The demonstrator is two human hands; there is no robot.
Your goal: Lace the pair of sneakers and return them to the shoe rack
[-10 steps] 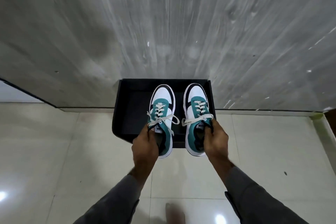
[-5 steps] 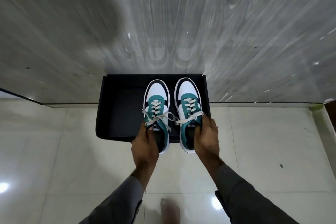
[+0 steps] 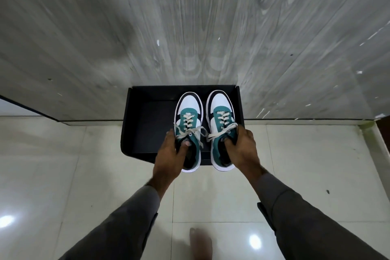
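Two white, teal and black sneakers with cream laces tied in bows point away from me over a low black shoe rack [image 3: 147, 124] standing against the wall. My left hand [image 3: 168, 154] grips the left sneaker [image 3: 188, 112] at its collar, thumb inside the opening. My right hand [image 3: 242, 150] holds the right sneaker [image 3: 219, 107] the same way, fingers tucked into its opening. The toes are over the right half of the rack and the heels overhang its front edge. I cannot tell whether the soles rest on the rack.
A grey wood-grain wall panel [image 3: 190, 27] rises behind the rack. Glossy pale floor tiles [image 3: 73, 164] spread around it. A bare foot [image 3: 200, 243] shows at the bottom centre. The rack's left half holds nothing.
Both hands have carried the sneakers forward over the rack, so more of each shoe now lies above it; the grips are unchanged.
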